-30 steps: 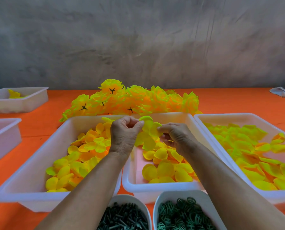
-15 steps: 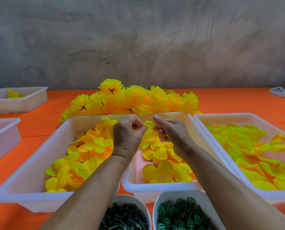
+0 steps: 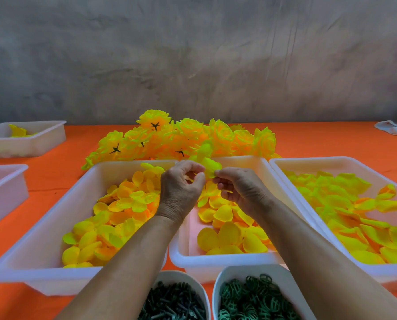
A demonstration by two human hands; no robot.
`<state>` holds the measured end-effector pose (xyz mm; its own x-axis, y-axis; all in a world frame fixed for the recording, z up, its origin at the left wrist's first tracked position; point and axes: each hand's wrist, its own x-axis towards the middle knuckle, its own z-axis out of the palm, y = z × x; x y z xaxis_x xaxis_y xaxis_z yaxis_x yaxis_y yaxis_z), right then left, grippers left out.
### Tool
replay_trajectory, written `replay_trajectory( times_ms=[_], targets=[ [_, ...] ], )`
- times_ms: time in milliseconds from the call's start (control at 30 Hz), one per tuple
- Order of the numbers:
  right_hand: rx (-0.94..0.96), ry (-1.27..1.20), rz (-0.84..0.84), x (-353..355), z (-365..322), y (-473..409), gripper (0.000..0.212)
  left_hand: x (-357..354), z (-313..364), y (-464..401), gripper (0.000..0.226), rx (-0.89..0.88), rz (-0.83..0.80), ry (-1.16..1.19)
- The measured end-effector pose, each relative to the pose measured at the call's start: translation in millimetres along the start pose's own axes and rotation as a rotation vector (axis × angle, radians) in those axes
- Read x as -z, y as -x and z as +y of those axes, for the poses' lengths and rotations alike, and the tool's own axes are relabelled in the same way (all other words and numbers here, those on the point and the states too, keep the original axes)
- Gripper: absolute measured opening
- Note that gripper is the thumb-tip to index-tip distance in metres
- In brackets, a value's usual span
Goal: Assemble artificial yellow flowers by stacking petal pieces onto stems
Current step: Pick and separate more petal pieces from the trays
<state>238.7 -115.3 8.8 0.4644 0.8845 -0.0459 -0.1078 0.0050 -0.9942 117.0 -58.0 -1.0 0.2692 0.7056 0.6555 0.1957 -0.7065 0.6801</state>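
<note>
Both hands meet above the far end of the middle white tray (image 3: 225,262). My left hand (image 3: 181,188) and my right hand (image 3: 236,185) together pinch a yellow-green petal piece (image 3: 207,162), which sticks up between their fingertips. Whatever my left fingers may hold beneath the petals is hidden. The middle tray holds yellow petal pieces (image 3: 227,232). Orange-yellow petals fill the left tray (image 3: 42,271). Larger yellow-green petals lie in the right tray (image 3: 331,161). A heap of finished yellow flowers (image 3: 183,137) lies behind the trays.
Two white bowls sit at the near edge: dark stems (image 3: 174,303) and green ring pieces (image 3: 255,299). Two more white trays (image 3: 31,144) (image 3: 5,188) stand at the left on the orange table. A white cloth (image 3: 393,129) lies far right. A grey wall backs the table.
The petal piece has risen from just above the tray's petals to above the fingertips. Both hands lifted slightly and drew closer at the fingertips.
</note>
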Motion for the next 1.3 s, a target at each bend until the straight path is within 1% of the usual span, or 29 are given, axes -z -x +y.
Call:
replay_trajectory(
  times_ms=[100, 200, 367, 600, 767, 800, 867, 933, 1000, 1067, 1167, 1233, 1300],
  targets=[
    [0.071, 0.013, -0.035, 1, 0, 1, 0.017, 1, 0, -1, 0.005, 0.047, 0.002, 0.031],
    [0.124, 0.014, -0.06, 1, 0, 3, 0.017, 1, 0, 0, 0.004, 0.047, -0.002, 0.044],
    [0.175, 0.033, -0.091, 0, 0, 5, 0.017, 0, -3, -1, 0.012, 0.093, -0.017, 0.128],
    [0.246, 0.125, -0.104, 0, 1, 6, 0.02, -1, -6, -1, 0.012, 0.185, -0.064, 0.227],
    [0.309, 0.094, -0.167, -5, 0, 12, 0.016, -1, -7, -1, 0.016, 0.237, -0.094, 0.294],
    [0.309, 0.075, -0.145, -5, -1, 11, 0.012, -1, -8, -1, 0.014, 0.245, -0.069, 0.294],
    [0.292, 0.028, -0.011, -2, -2, 5, 0.006, -2, -12, -3, 0.011, 0.272, 0.022, 0.276],
    [0.256, 0.051, 0.158, 6, -1, -2, 0.011, -2, -14, -4, 0.009, 0.283, 0.07, 0.243],
    [0.2, 0.251, 0.254, 11, 5, -8, 0.017, -3, -14, -5, 0.011, 0.257, 0.066, 0.187],
    [0.159, 0.477, 0.253, 13, 12, -14, 0.025, -2, -15, -5, 0.02, 0.233, 0.093, 0.143],
    [0.13, 0.887, 0.143, 8, 14, -27, 0.032, -2, -15, -7, 0.035, 0.245, 0.156, 0.118],
    [0.125, 1.177, 0.036, 2, 15, -37, 0.041, -2, -15, -8, 0.037, 0.248, 0.172, 0.099],
    [0.128, 1.36, -0.046, -5, 20, -44, 0.048, -1, -15, -8, 0.036, 0.253, 0.184, 0.077]
  ],
)
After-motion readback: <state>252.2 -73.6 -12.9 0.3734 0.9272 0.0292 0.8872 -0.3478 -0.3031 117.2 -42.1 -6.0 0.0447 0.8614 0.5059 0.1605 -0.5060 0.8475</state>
